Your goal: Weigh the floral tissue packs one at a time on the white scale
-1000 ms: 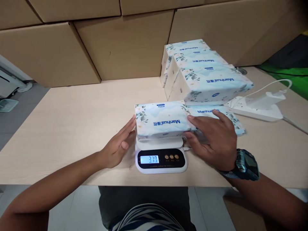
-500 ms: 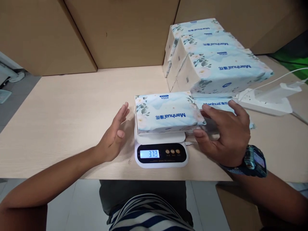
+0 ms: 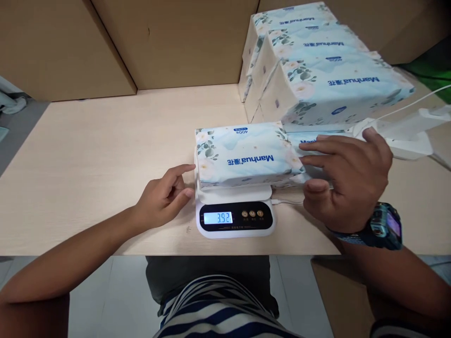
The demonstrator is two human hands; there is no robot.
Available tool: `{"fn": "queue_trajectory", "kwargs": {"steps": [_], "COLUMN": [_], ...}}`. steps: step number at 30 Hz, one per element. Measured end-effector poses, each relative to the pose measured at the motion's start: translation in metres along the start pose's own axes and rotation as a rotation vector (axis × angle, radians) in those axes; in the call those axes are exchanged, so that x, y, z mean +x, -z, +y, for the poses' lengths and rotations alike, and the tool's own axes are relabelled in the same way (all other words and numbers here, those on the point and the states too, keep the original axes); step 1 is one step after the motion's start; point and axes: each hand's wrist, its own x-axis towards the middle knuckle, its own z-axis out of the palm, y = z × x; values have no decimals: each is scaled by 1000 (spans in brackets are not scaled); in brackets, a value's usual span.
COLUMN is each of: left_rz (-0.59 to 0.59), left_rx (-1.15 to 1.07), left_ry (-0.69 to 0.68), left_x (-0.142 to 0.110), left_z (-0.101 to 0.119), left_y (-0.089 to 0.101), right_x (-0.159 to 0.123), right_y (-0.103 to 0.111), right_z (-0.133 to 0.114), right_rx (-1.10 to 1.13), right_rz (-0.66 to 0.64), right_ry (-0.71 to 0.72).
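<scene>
A floral tissue pack (image 3: 246, 152) lies flat on the white kitchen scale (image 3: 234, 233), overhanging its right side. The lit display (image 3: 218, 218) reads 3.92, perhaps with a small unit I cannot make out. My left hand (image 3: 164, 199) is at the scale's left edge, index finger stretched towards the pack's corner, holding nothing; whether it touches is unclear. My right hand (image 3: 347, 176) hovers by the pack's right end, fingers apart and empty. Beneath it, another tissue pack (image 3: 317, 134) lies on the table, mostly hidden by that hand.
Stacked tissue packs (image 3: 338, 89) stand at the back right. Beside them is a white power strip (image 3: 410, 145) with plugs and cables. A thin white cable (image 3: 287, 202) runs from the scale's right side. Cardboard panels (image 3: 183, 42) border the wooden table's (image 3: 105, 150) far side.
My right hand has moved right, away from the pack on the scale. My left fingers have bent towards the scale's edge. The display went from 3.73 or 3.79 to 3.92.
</scene>
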Motion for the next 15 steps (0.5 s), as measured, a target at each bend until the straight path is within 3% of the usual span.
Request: {"fn": "queue_trajectory", "kwargs": {"steps": [3, 9, 15], "left_rz": [24, 52, -3], "left_rx": [127, 209, 270], "left_ry": [-40, 9, -86], "left_x": [2, 4, 8], "left_z": [6, 7, 0], "left_y": [5, 9, 8], "right_x": [-1, -9, -11], "right_y": [-1, -4, -2], "right_z": [1, 2, 2], "right_rx": [-8, -8, -13], "right_rz": [-53, -87, -150], "right_ry": [1, -2, -46]}}
